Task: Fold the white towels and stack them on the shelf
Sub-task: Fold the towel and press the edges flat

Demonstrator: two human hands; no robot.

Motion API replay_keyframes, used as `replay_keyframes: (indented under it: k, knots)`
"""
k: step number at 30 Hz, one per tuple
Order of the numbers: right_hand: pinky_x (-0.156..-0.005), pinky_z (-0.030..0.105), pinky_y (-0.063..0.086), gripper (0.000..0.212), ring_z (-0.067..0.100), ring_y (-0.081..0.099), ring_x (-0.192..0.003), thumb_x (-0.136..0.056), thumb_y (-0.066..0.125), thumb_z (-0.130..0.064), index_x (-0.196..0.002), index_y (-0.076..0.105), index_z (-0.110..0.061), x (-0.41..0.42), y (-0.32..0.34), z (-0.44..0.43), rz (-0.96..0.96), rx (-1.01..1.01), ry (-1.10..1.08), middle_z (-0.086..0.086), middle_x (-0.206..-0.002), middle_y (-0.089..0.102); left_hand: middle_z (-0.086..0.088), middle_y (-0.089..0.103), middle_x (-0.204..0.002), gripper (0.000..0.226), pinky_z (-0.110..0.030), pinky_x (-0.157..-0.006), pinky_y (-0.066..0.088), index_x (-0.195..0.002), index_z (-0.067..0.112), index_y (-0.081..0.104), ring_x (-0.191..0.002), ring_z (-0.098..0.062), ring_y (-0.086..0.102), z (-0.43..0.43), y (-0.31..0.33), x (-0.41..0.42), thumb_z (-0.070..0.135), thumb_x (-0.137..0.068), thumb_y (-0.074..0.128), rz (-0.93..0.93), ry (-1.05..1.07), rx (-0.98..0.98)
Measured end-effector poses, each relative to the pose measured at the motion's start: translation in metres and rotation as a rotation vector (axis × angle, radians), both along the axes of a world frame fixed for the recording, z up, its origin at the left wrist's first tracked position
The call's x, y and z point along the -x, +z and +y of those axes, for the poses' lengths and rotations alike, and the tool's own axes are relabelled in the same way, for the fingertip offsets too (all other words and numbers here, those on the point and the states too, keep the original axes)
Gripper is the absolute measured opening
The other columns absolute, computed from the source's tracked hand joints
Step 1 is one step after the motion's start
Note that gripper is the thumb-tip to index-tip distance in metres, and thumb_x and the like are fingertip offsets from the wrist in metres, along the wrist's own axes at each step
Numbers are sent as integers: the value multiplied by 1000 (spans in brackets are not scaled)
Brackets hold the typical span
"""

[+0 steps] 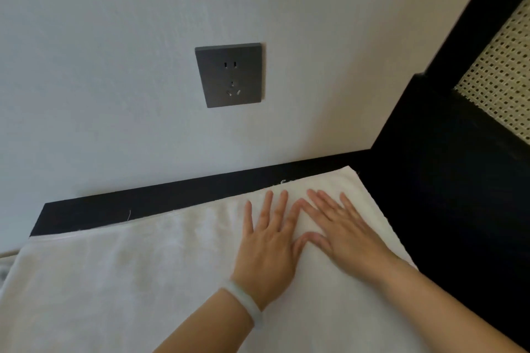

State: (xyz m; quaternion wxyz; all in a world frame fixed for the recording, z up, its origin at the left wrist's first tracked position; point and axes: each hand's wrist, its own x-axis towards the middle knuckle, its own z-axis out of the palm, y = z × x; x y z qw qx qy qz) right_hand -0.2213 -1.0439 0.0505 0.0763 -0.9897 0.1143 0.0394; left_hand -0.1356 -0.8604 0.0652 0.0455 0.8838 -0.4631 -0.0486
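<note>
The white towel [114, 266] is lying along the back edge of the counter [172, 195]. Near its right corner the left hand [268, 241] and right hand [341, 229] are pressing it flat, fingers [269, 203] straight and spread, gripping nothing. Soft, limp, perhaps already doubled; its corners are offering the best hold.

We see left hand [268, 241] and right hand [341, 232] flat, side by side, on the towel [129, 281] at its far right end, towel on the ledge [172, 198], socket [229, 75] on the wall [100, 66] behind, woven panel [499, 74] right.
</note>
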Motion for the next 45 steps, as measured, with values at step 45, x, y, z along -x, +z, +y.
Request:
replay_keyframes:
  k: [45]
  knots:
    - [-118,28,-22,67,6,-21,-149,-97,5,-60,-158,-3,-32,73,13,93,-124,-64,-109,-12,-161,-15,4,-17,-162,82,-46,-119,-14,-154,21,-16,-147,-14,-23,77,-24,30,63,-84,-17,0,220,23]
